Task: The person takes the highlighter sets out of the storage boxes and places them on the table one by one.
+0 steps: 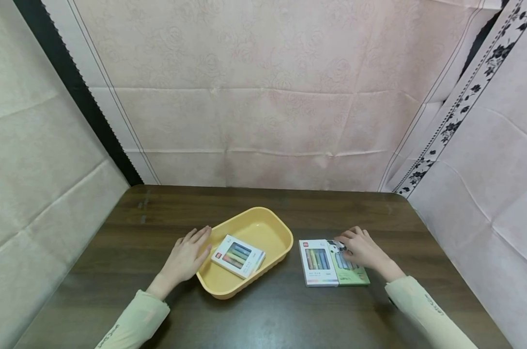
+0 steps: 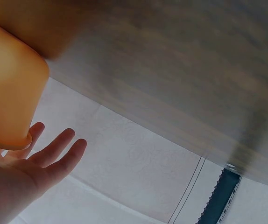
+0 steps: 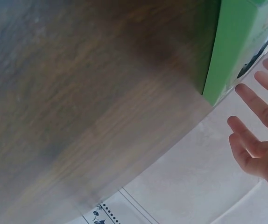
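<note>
A yellow plastic tray (image 1: 270,228) stands slantwise on the table, and a white box of coloured sticks (image 1: 255,264), seen through its window, lies inside. My left hand (image 1: 186,254) rests at the tray's left rim with fingers extended; in the left wrist view the hand (image 2: 19,179) is beside the tray's wall (image 2: 12,84). To the right, a white box (image 1: 307,278) and a green box with a panda picture (image 1: 355,277) lie side by side. Over the green box is my right hand (image 1: 363,249), fingers loosely bent; whether they touch it I cannot tell.
The dark brown wooden table (image 1: 263,325) extends around the tray and boxes. A pale patterned cloth (image 1: 263,121) hangs behind its far edge, with more cloth at the left (image 1: 37,169) and right (image 1: 486,184).
</note>
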The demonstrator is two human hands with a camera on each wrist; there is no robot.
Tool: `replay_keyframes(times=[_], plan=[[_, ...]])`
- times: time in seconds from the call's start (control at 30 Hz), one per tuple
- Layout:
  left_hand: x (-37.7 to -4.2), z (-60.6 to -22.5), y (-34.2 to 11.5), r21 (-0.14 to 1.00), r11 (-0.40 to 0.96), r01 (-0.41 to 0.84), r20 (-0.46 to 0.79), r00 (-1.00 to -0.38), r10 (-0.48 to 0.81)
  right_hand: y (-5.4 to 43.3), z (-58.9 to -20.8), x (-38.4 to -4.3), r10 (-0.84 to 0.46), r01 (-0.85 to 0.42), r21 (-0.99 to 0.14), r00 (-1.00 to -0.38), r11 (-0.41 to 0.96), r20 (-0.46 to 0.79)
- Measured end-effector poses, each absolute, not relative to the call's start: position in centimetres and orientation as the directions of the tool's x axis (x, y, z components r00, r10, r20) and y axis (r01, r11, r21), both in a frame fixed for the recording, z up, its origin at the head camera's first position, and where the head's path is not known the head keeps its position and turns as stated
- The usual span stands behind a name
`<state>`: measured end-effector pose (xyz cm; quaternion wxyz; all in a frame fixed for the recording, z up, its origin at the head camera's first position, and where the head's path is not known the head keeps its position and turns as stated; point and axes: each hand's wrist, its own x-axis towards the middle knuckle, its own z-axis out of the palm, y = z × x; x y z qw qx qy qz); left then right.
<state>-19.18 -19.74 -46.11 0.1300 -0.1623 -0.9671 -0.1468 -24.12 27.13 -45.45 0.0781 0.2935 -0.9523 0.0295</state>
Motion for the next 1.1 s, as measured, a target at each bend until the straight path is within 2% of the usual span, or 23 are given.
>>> replay_keyframes(times=[0.73, 1.1], plan=[[-19.06, -46.16, -19.75, 0.236, 0.907, 0.348, 0.302, -0.914, 0.272, 27.21, -45.77, -23.86, -0.53, -0.542, -0.005, -0.824, 0.84, 0.201], [-18.98, -46.05, -19.58, 0.237, 0.911, 0.337, 0.294, -0.919, 0.264, 27.1, -45.9, -23.5, -0.509, -0.533, -0.039, -0.826, 0.845, 0.242]])
